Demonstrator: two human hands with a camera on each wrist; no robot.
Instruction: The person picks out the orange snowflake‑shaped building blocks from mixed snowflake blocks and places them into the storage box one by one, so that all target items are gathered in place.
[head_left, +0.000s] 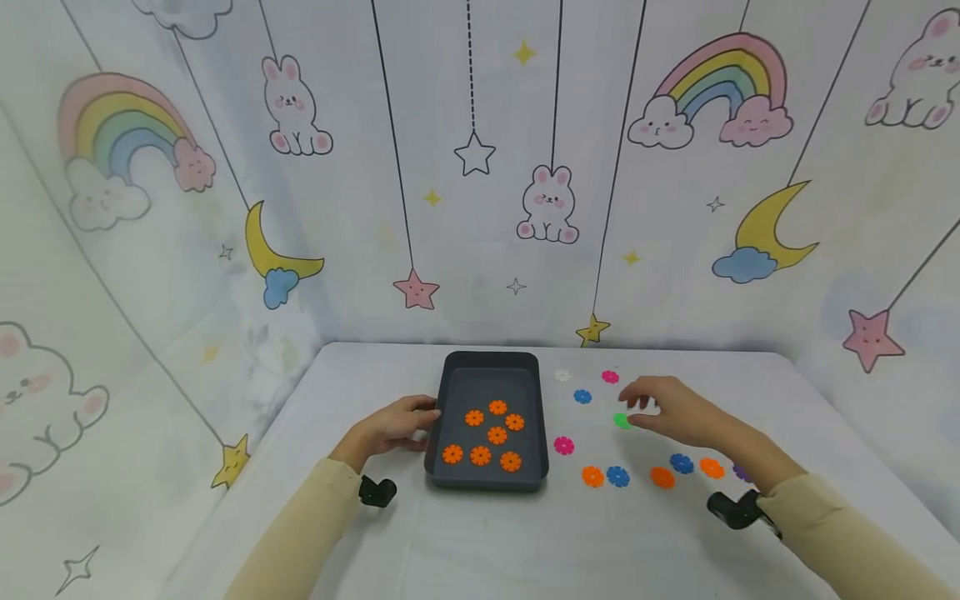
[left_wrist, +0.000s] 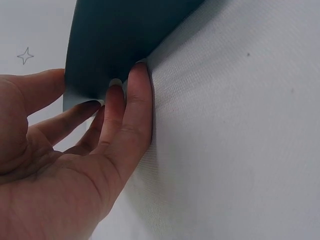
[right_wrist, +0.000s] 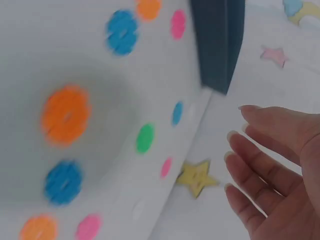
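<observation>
A dark grey rectangular tray (head_left: pixel 487 385) lies on the white-covered table with several orange notched plastic discs (head_left: pixel 497 435) inside, set apart from one another. My left hand (head_left: pixel 393 423) holds the tray by its left side; the left wrist view shows the fingertips (left_wrist: pixel 139 82) against the outer wall and the thumb at the rim. To the right of the tray, my right hand (head_left: pixel 672 410) hovers with loosely bent fingers and nothing between them. Below its fingertips lies a green disc (head_left: pixel 621 422), seen whole and apart from the hand in the right wrist view.
Loose discs lie right of the tray: pink (head_left: pixel 564 446), blue (head_left: pixel 582 397), white (head_left: pixel 562 376), orange (head_left: pixel 592 477), and a purple one (head_left: pixel 741 472) partly hidden by the right forearm. A patterned cloth backdrop (head_left: pixel 480 233) rises behind the table (head_left: pixel 450 542).
</observation>
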